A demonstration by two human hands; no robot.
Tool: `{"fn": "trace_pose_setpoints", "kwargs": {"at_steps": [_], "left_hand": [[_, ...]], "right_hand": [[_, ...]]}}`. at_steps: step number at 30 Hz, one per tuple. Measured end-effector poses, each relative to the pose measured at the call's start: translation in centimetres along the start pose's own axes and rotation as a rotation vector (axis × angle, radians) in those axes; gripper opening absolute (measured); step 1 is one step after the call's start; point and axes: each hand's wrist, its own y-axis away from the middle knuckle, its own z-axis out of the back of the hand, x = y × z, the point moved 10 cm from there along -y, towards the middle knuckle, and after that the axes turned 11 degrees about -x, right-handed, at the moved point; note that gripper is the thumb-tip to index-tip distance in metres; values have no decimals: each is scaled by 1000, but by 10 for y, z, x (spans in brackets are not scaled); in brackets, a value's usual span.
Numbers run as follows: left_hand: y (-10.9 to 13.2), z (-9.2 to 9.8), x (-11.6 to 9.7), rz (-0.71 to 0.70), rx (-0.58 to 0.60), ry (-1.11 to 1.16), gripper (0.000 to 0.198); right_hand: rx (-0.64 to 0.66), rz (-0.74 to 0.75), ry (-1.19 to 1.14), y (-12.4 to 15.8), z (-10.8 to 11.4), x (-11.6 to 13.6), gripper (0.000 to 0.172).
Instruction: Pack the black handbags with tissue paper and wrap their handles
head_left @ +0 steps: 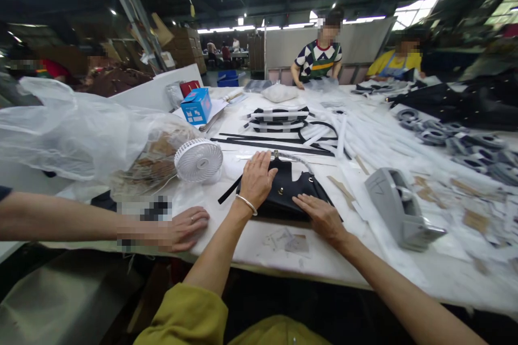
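Note:
A black handbag point(289, 190) with gold-coloured metal fittings lies flat on the white worktable, close in front of me. My left hand point(256, 177), with a bangle at the wrist, rests on the bag's upper left part, fingers stretched out. On its lower right side lies my right hand point(321, 214), palm down with fingers extended. Neither hand grips anything. A clear, curved strip point(297, 159) runs along the bag's top edge. Just below the bag are small clear packets point(289, 241) on the table.
A co-worker's hand point(188, 229) rests at the table's left edge. Nearby stand a white fan point(199, 160) and a blue box point(196, 105). A grey tape dispenser point(399, 207) sits to the right. Wrapped black straps point(278, 118) lie behind the bag; tape rolls point(433, 132) are piled far right.

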Motion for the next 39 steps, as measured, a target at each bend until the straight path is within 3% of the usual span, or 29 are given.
{"fn": "trace_pose_setpoints", "kwargs": {"at_steps": [5,9,15,19,26,31,39], "left_hand": [[39,-67,-16,-191,364,5,50],[62,-87,-7,-190,423,-5,51],[70,-89,-3,-149,371,-18,50],[66,-92,4,-109,346,-21,46],[64,-97,7,-139,334,-62,46],[60,-89,0,-133,406,-59,45],[27,-86,-13,-158,572,28,39]], "right_hand": [[60,30,-36,-6,-1,-3,56],[96,6,-51,-8,-2,-6,56],[304,-142,-172,-37,10,-8,47],[183,-206,-112,-65,18,8,47],[145,-156,52,-44,-20,26,55],[163,-162,24,-44,-17,20,50],[158,-173,-34,-48,-6,16,38]]}}
